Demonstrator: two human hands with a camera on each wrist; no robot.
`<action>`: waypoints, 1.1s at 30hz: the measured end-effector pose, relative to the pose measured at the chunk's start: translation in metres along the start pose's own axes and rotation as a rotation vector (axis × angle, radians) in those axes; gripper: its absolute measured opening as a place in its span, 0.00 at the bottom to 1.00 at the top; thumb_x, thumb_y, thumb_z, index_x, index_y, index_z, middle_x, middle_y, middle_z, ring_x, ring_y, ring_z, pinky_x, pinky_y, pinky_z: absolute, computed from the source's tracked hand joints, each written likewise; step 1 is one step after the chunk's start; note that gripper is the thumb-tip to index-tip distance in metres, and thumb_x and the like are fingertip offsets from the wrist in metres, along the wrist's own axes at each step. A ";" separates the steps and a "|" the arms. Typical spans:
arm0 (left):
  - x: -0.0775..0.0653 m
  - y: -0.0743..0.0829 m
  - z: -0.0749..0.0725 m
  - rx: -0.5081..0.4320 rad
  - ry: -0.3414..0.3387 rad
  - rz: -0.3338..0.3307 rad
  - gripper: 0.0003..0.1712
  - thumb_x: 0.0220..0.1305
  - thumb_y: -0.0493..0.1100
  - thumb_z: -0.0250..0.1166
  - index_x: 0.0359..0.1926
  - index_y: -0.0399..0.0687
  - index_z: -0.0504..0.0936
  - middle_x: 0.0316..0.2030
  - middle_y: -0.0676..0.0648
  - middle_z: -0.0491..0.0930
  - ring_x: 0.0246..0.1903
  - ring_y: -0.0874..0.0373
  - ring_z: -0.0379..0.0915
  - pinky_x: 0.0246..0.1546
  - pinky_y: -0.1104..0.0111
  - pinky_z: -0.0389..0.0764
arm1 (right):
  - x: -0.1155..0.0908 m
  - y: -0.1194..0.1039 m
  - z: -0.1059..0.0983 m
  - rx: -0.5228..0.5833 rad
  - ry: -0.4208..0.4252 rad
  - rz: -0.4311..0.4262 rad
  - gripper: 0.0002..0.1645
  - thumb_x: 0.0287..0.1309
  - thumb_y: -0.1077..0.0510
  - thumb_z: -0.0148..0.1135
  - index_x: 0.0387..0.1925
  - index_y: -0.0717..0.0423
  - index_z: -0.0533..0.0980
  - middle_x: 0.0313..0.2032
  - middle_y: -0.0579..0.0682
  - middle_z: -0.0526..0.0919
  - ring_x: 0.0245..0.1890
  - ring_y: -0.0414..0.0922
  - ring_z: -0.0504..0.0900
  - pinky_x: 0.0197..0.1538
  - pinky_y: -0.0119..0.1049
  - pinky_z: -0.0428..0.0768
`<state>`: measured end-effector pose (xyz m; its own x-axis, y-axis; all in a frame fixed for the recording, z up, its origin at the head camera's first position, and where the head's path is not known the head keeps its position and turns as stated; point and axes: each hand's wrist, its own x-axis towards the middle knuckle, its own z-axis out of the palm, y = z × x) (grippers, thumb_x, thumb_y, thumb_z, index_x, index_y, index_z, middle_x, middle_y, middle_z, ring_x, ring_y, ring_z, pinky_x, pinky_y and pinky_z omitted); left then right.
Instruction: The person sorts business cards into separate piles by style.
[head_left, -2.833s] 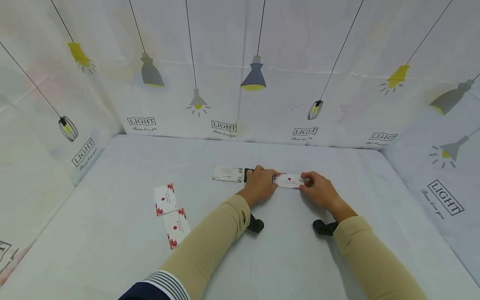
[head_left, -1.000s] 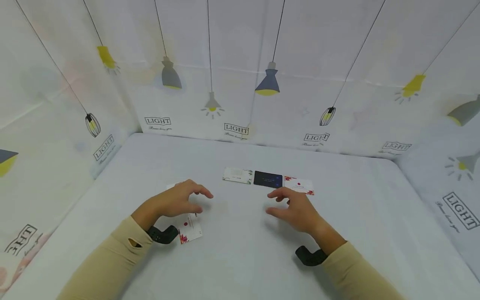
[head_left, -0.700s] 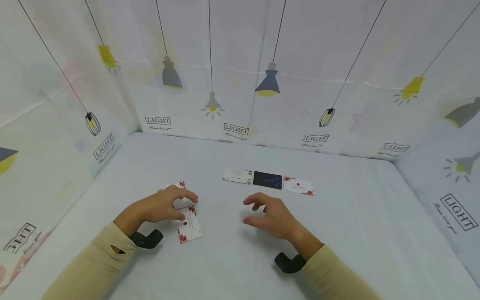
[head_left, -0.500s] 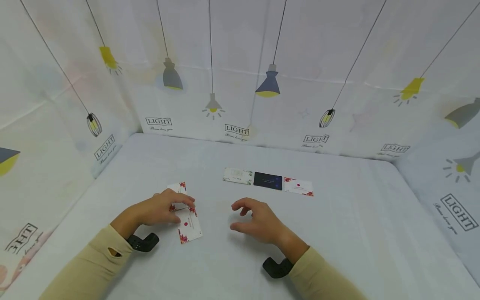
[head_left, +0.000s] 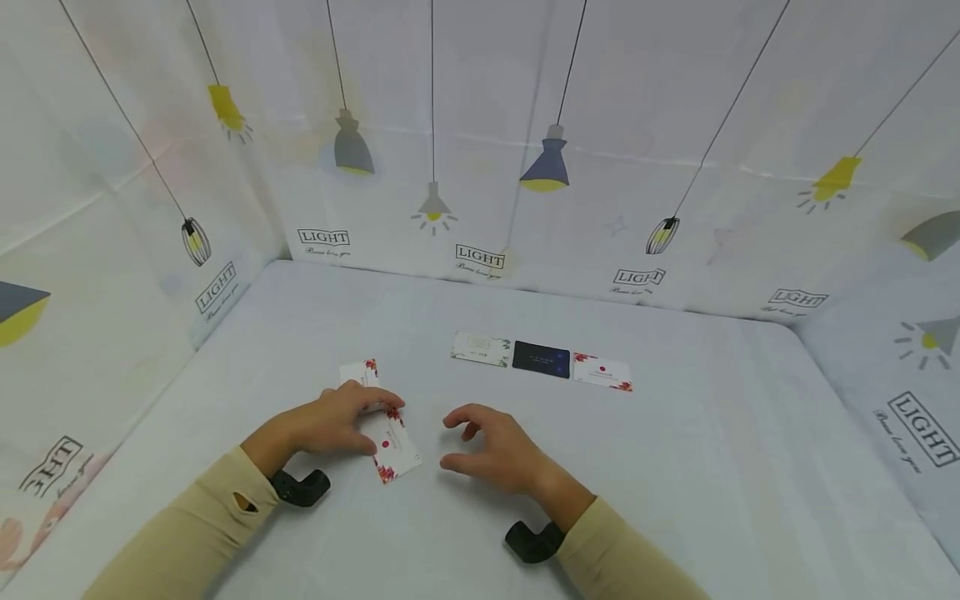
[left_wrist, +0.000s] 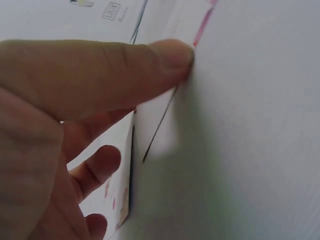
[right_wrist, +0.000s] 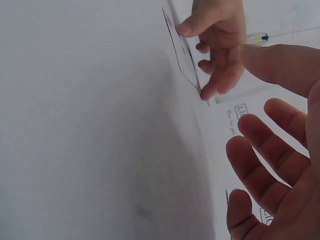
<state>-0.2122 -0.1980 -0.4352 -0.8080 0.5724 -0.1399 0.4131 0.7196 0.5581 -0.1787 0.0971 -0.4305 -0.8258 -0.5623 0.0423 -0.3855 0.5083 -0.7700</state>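
My left hand (head_left: pixel 326 423) holds a white business card (head_left: pixel 399 454) with red floral corners, thumb on one side and index finger at its far edge. In the left wrist view the thumb lies over the card (left_wrist: pixel 160 112). A similar card (head_left: pixel 360 372) lies just beyond, partly hidden by that hand. My right hand (head_left: pixel 498 450) hovers to the right of the held card with fingers loosely bent and nothing in them; the right wrist view also shows it holding nothing.
Farther back, three cards lie in a row: a white one with green leaf corners (head_left: pixel 481 349), a dark blue one (head_left: pixel 541 359) and a white one with red flowers (head_left: pixel 602 372). A lamp-printed curtain (head_left: pixel 480 100) rises behind the white table (head_left: pixel 712 467).
Both hands have left the card row and come to the left. The left hand has taken hold of the nearer card, which has turned slightly and shifted right. The right hand has drawn closer.
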 end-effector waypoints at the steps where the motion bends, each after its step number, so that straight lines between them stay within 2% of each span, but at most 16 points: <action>1: 0.001 0.001 0.002 0.005 0.014 0.005 0.35 0.53 0.44 0.74 0.64 0.58 0.77 0.58 0.55 0.74 0.58 0.50 0.64 0.51 0.48 0.60 | 0.000 0.000 0.001 -0.008 -0.002 0.000 0.27 0.57 0.51 0.72 0.56 0.55 0.77 0.51 0.46 0.81 0.47 0.43 0.77 0.49 0.42 0.76; 5: 0.007 0.005 0.010 0.012 0.069 0.026 0.35 0.51 0.48 0.77 0.61 0.56 0.77 0.55 0.59 0.76 0.56 0.53 0.65 0.50 0.51 0.59 | 0.002 -0.001 0.005 -0.049 -0.002 0.013 0.28 0.57 0.50 0.73 0.57 0.54 0.77 0.51 0.46 0.81 0.46 0.42 0.76 0.50 0.41 0.76; 11: 0.016 0.013 0.023 0.027 0.137 0.048 0.35 0.49 0.51 0.79 0.58 0.54 0.78 0.52 0.59 0.77 0.54 0.54 0.66 0.51 0.52 0.60 | 0.003 -0.001 0.009 -0.089 -0.009 0.052 0.29 0.56 0.48 0.73 0.58 0.52 0.77 0.51 0.45 0.81 0.46 0.42 0.76 0.51 0.43 0.75; 15: 0.019 0.020 0.026 0.084 0.176 0.058 0.31 0.49 0.52 0.78 0.54 0.53 0.79 0.46 0.61 0.77 0.50 0.57 0.66 0.47 0.55 0.60 | 0.005 0.002 0.013 -0.132 -0.035 0.072 0.32 0.54 0.46 0.74 0.58 0.52 0.76 0.53 0.45 0.79 0.49 0.43 0.74 0.55 0.44 0.74; 20: 0.021 0.028 0.027 0.157 0.206 0.042 0.29 0.49 0.54 0.77 0.51 0.53 0.79 0.41 0.62 0.77 0.47 0.57 0.66 0.43 0.58 0.60 | 0.007 0.001 0.015 -0.231 -0.055 0.062 0.32 0.54 0.48 0.74 0.59 0.54 0.76 0.56 0.48 0.79 0.54 0.47 0.72 0.58 0.47 0.72; 25: 0.020 0.030 0.026 0.171 0.205 0.048 0.30 0.49 0.54 0.78 0.51 0.52 0.79 0.42 0.60 0.77 0.46 0.57 0.66 0.42 0.58 0.60 | 0.008 -0.003 0.015 -0.310 -0.051 0.051 0.29 0.57 0.50 0.71 0.59 0.55 0.76 0.57 0.50 0.79 0.56 0.51 0.72 0.60 0.50 0.70; 33: 0.013 0.031 0.020 0.156 0.118 0.069 0.29 0.50 0.49 0.77 0.53 0.53 0.77 0.45 0.61 0.77 0.49 0.57 0.65 0.47 0.54 0.60 | 0.011 0.000 0.009 -0.367 -0.040 0.076 0.28 0.58 0.50 0.70 0.58 0.54 0.76 0.50 0.48 0.80 0.51 0.49 0.73 0.56 0.49 0.71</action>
<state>-0.2018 -0.1606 -0.4360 -0.8156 0.5786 -0.0040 0.5215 0.7381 0.4281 -0.1840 0.0848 -0.4361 -0.8441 -0.5350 -0.0365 -0.4513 0.7455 -0.4905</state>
